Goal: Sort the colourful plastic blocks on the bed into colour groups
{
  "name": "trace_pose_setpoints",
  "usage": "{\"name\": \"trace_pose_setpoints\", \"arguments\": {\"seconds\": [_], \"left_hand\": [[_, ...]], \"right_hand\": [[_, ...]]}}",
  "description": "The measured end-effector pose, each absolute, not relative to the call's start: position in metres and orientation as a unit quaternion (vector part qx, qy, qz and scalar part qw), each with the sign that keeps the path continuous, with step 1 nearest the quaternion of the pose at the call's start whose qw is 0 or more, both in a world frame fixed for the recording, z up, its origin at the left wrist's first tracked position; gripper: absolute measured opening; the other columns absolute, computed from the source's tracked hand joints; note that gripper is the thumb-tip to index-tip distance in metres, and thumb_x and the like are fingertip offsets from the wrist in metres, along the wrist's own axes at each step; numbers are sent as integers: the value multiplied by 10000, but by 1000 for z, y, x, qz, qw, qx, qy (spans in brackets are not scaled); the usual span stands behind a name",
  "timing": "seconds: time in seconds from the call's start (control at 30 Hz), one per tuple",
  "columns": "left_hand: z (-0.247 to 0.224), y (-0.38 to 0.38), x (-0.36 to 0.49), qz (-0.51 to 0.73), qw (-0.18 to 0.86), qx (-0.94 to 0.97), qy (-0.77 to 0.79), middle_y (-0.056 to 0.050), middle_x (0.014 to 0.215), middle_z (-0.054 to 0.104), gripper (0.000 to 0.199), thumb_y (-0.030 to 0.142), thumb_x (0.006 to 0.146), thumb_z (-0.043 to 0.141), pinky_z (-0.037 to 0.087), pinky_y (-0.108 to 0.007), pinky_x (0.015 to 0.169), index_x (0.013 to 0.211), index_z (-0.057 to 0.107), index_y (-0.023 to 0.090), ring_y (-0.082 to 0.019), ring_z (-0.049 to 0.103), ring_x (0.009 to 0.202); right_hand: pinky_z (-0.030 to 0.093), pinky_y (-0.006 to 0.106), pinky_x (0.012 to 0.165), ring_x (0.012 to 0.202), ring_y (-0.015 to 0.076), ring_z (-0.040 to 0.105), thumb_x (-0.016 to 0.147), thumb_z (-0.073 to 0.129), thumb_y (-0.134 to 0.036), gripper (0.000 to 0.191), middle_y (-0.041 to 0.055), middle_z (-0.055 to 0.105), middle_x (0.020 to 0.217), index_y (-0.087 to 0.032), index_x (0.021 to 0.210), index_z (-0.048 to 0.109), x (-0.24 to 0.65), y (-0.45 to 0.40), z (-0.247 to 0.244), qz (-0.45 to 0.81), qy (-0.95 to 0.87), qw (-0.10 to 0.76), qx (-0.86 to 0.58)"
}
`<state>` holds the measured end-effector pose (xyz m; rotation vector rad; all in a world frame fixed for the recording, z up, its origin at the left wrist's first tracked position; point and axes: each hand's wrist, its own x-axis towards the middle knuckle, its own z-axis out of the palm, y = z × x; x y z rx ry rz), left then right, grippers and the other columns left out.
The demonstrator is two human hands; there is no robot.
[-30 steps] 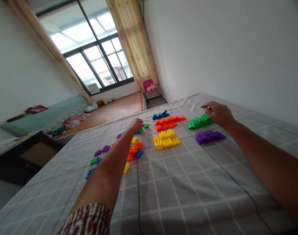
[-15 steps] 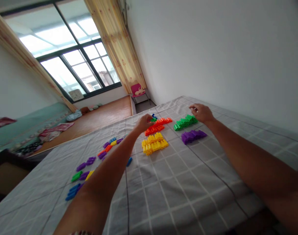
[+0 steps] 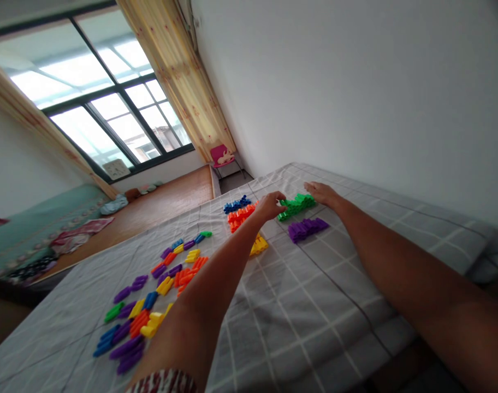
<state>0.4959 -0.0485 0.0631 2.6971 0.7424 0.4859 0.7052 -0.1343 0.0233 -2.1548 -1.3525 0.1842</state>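
Observation:
My left hand [image 3: 270,206] reaches to the left end of a pile of green tube-like plastic pieces [image 3: 297,206], thumb and forefinger apart; whether it touches the end pieces is unclear. At the pile's right end is my right hand [image 3: 322,193], fingers stretched out, with nothing visible in it. Just nearer to me lies a purple pile [image 3: 308,230]. Left of my left hand are an orange pile [image 3: 237,218] and a dark blue pile [image 3: 236,204]. My left forearm partly covers the yellow pile [image 3: 259,245].
Loose small groups of mixed purple [image 3: 126,349], orange [image 3: 139,323], yellow and blue pieces [image 3: 105,340] spread over the left of the grey checked cloth [image 3: 298,305]. A white wall [image 3: 355,98] borders the right side. Beyond the far edge stands a pink chair [image 3: 219,154].
My left hand has moved right, from beside the orange and blue piles to the green pile; a bit of green showed at its fingers before. My right hand's fingers have straightened. The view has shifted slightly.

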Motion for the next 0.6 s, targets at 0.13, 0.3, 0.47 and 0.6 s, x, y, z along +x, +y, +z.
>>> {"name": "trace_pose_setpoints", "arguments": {"seconds": [0.13, 0.3, 0.47, 0.6], "left_hand": [[68, -39, 485, 176, 175, 931, 268, -75, 1020, 697, 366, 163, 683, 676, 518, -297, 807, 1047, 659, 125, -173, 647, 879], [64, -32, 468, 88, 171, 938, 288, -53, 938, 701, 372, 130, 640, 680, 516, -292, 772, 1011, 672, 112, -171, 643, 822], [55, -32, 461, 62, 153, 937, 308, -58, 952, 702, 382, 120, 636, 692, 512, -292, 785, 1017, 674, 115, -181, 640, 847], [47, -33, 461, 39, 163, 932, 322, -72, 1053, 696, 481, 88, 619, 709, 514, -284, 810, 1095, 647, 125, -179, 647, 893]], "right_hand": [[426, 260, 780, 984, 221, 627, 979, 277, -474, 475, 102, 714, 1047, -192, 1016, 657, 705, -133, 23, 68, -525, 293, -797], [423, 279, 813, 1006, 239, 623, 977, 259, -490, 509, 135, 698, 1078, -171, 1015, 654, 705, -132, 22, 68, -532, 266, -801], [416, 293, 847, 1060, 250, 609, 982, 243, -476, 518, 146, 680, 1135, -167, 1041, 654, 707, -132, 21, 57, -532, 251, -807], [417, 288, 860, 1074, 244, 604, 986, 226, -474, 533, 141, 680, 1146, -162, 1067, 650, 709, -132, 21, 61, -541, 243, -803]]}}
